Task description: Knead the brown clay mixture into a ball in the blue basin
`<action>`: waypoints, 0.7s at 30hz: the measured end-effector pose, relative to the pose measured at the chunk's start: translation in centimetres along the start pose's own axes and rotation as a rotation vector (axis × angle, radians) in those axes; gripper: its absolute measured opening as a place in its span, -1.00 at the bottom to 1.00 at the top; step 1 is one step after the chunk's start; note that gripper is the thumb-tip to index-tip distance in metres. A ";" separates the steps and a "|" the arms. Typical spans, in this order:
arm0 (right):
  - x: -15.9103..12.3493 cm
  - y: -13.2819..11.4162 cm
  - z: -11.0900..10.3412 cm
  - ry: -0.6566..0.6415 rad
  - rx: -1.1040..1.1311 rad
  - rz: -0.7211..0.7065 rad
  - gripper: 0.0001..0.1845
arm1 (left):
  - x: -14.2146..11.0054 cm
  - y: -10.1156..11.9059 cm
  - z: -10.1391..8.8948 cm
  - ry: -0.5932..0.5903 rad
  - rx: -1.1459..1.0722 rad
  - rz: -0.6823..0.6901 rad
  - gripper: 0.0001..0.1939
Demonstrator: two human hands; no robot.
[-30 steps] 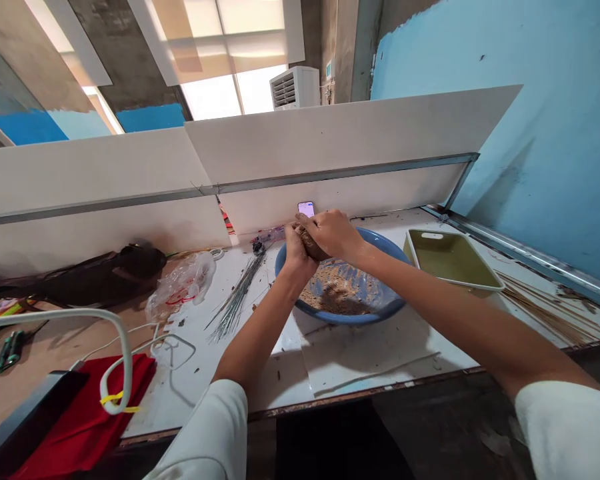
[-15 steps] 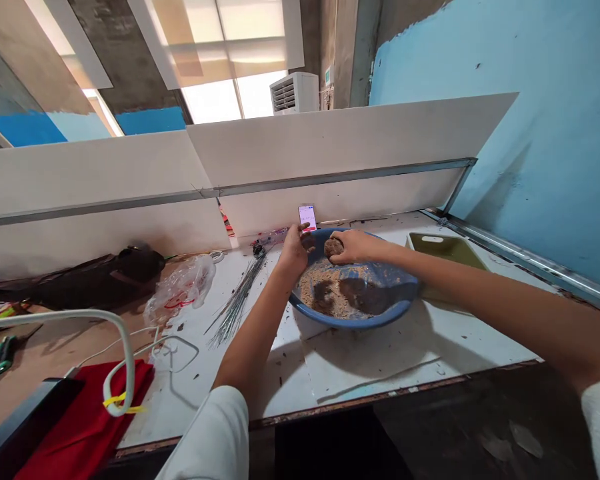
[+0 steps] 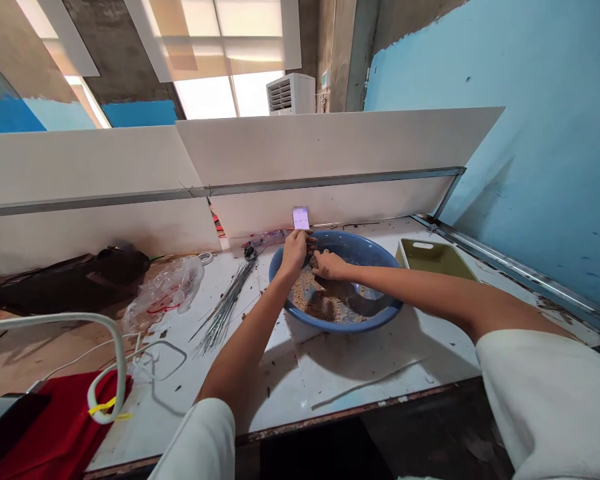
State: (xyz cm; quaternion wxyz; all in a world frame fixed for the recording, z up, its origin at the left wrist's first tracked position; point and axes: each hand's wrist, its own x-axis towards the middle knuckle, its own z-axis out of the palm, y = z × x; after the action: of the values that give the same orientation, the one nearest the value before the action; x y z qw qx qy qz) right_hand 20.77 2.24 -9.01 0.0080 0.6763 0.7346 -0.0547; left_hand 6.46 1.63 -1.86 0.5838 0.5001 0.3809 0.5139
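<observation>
White bench: blue basin holds brown mix. My left grip and right grip curl into the mix, half shut; what they hold I cannot tell. Pressing near the rim could tip the basin.

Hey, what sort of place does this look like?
Probably a rough craft workshop: a white-topped workbench scattered with debris, a blue basin of brown fibrous mix, and a bundle of thin metal rods, beside a patchily painted blue wall.
</observation>
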 end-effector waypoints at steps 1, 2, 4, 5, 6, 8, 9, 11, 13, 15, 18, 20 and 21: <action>0.1 0.0 0.2 -0.001 0.002 -0.028 -0.37 | 0.0 -0.1 0.0 -0.003 0.005 0.003 -0.81; 0.1 0.0 0.3 0.000 0.004 -0.061 -0.36 | 0.1 -0.1 0.0 -0.006 0.013 0.008 -0.81; 0.0 -0.5 0.5 -0.001 0.008 -0.148 -0.36 | 0.2 -0.1 0.0 -0.010 0.038 0.014 -0.81; -0.2 -0.9 0.6 -0.004 0.008 -0.198 -0.37 | 0.2 0.0 0.0 -0.012 0.059 0.012 -0.80; -0.3 -1.4 0.7 -0.010 0.009 -0.251 -0.39 | 0.2 0.0 0.0 -0.010 0.092 0.011 -0.78; -0.6 -2.6 0.9 -0.031 0.011 -0.360 -0.42 | 0.2 0.2 -0.1 0.044 0.227 0.039 -0.77; -0.8 -3.2 1.0 -0.045 0.013 -0.411 -0.44 | 0.2 0.2 -0.1 0.089 0.327 0.073 -0.78; -1.1 -4.1 1.1 -0.075 0.019 -0.493 -0.44 | 0.1 0.4 0.0 0.166 0.538 0.141 -0.79; -1.3 -4.5 1.3 -0.100 0.026 -0.543 -0.47 | -0.1 0.5 0.0 0.160 0.703 0.158 -0.78; -1.7 -4.6 1.4 -0.121 0.040 -0.574 -0.53 | -0.3 0.5 0.0 0.101 0.817 0.132 -0.76; -2.3 -4.4 1.5 -0.145 0.077 -0.614 -0.54 | -0.5 0.3 0.0 0.057 0.933 0.128 -0.75; -2.7 -4.3 1.5 -0.151 0.109 -0.629 -0.50 | -0.8 0.1 0.2 0.082 0.988 0.142 -0.71; -2.9 -4.4 1.6 -0.155 0.133 -0.635 -0.51 | -1.0 0.0 0.3 0.106 1.017 0.148 -0.69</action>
State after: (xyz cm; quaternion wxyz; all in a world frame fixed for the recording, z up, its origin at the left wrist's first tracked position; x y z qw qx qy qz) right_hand 16.55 -1.09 -10.00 0.0022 0.4066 0.9007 -0.1534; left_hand 6.54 0.59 -1.83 0.2090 0.7193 0.5754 0.3284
